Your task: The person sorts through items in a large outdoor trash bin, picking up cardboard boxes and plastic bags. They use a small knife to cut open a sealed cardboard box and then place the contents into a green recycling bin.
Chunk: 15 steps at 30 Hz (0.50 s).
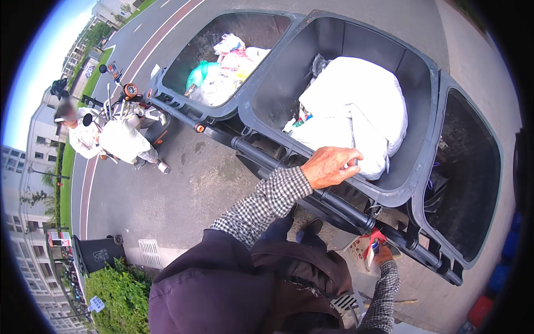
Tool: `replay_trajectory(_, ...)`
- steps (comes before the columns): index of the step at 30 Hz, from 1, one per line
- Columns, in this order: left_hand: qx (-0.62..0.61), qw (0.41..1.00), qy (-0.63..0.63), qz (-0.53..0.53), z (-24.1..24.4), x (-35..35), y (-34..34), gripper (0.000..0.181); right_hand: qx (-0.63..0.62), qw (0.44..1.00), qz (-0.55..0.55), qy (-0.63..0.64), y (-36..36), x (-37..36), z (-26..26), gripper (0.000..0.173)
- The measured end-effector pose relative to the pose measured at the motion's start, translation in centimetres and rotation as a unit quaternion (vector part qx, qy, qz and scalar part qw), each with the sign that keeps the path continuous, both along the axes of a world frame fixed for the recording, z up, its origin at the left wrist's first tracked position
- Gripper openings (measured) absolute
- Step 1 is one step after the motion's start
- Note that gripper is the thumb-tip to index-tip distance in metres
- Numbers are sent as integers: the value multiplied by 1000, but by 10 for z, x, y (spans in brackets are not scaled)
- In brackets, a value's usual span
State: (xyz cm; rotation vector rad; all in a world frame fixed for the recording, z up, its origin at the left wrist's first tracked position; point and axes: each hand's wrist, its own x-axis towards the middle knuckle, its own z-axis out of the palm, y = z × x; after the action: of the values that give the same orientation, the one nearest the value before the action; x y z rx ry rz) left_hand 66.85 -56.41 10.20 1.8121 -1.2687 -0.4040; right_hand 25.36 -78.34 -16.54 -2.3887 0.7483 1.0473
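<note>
My left hand (331, 167) is at the front rim of the middle dark grey wheeled bin (267, 98), its fingers curled beside a bulky white padded textile (363, 100). Whether those fingers grip anything is unclear. The white textile fills much of this bin, with small mixed litter (298, 121) at its side. Lower right, below the bin handles, my right hand (382, 254) is closed around a small blue object (376, 247), possibly a can. Red material (374, 237) hangs right beside it. Behind that hand stands a pale printed carton (358, 253).
A left bin (179, 79) holds several bagged items, including a green bag (202, 73). The right bin (490, 175) has dark contents. Black handle bars (267, 156) run along the bins' near side. At left, a person (85, 129) sits on a scooter (131, 94). Another bin (100, 252) stands by a shrub (119, 290).
</note>
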Motion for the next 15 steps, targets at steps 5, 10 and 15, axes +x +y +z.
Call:
replay_trajectory(5,-23,999,-37,13,-10,-1,-2,26,57,942,291,159,-10,41,-26,47)
replay_trajectory(10,47,995,-86,11,-20,3,-5,27,53,995,42,70,-14,41,-16,43)
replay_trajectory(15,-28,999,-13,-15,-14,6,0,26,56,998,-13,21,-10,56,-11,39)
